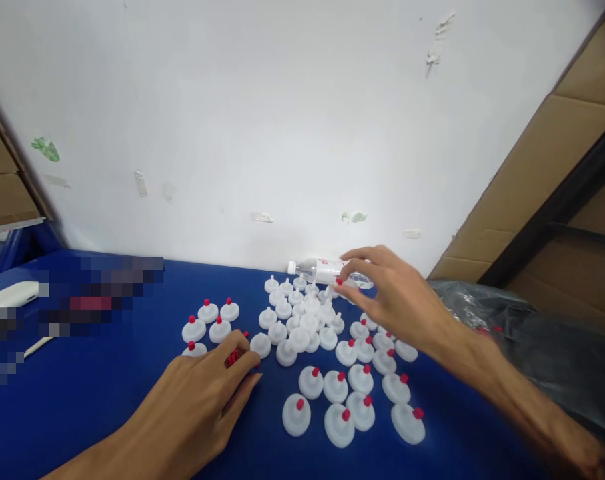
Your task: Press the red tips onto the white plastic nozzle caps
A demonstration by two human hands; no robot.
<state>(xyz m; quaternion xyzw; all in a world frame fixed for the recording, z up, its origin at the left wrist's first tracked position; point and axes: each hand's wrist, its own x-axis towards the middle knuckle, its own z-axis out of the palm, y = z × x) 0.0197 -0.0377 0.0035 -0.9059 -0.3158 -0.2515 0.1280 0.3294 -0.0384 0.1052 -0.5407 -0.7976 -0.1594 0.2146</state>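
Observation:
My right hand [382,287] reaches to the back of the group, thumb and fingers pinching a small red cap [339,281] over the white nozzle lids. Whether a lid is attached to that cap is unclear. My left hand [202,393] is curled at the front left, with small red caps [232,359] showing between its fingers. A heap of bare white nozzle lids [299,339] lies between the hands. Several lids with red tips, such as this red-capped lid [339,425], stand to the right and front. More red-capped lids [194,329] stand behind my left hand.
A clear plastic bottle [325,270] lies against the white wall [282,133] at the back of the blue table [132,300]. Dark plastic bags [527,347] bulge at the right edge. Cardboard [512,200] rises on the right. A white object [12,293] lies far left.

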